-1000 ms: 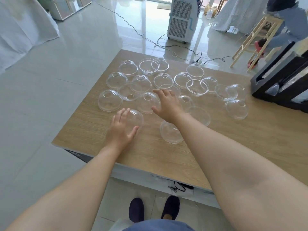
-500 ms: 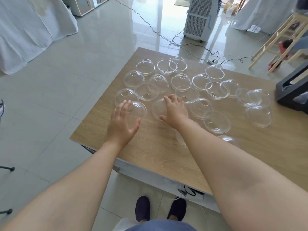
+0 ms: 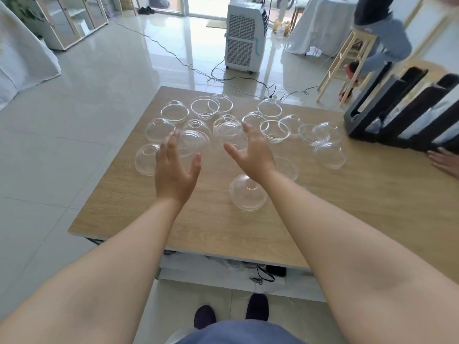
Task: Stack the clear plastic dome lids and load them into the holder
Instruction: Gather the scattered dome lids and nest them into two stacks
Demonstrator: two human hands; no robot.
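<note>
Left of the left grip, touching nothing, a clear dome lid lies tipped on its side near the bench edge, its small top hole turned outward. That grip is spread wide, palm facing inward and thumb apart, holding nothing; its fingertips overlap the near edge of a second lid just beyond them, though whether they touch it cannot be told. The open pose suits cupping a dome from the side rather than pinching its thin rim.

Between the two grips the wood is bare. The right grip mirrors the left: fingers splayed, thumb pointing toward the other hand, empty, hovering before another dome. I judge both hands are about to gather lids inward and nest them.

Below the right wrist a lid rests dome-up, flat on its rim, so it is steady and easy to drop another over. Further lids spread beyond and to the right of the right grip, some upright, some inverted; mixed facing means they need turning before stacking.

Far right of both grips stands the black slotted holder, well apart from the lids, with another person's hand on the bench beside it. No stack is formed yet.
</note>
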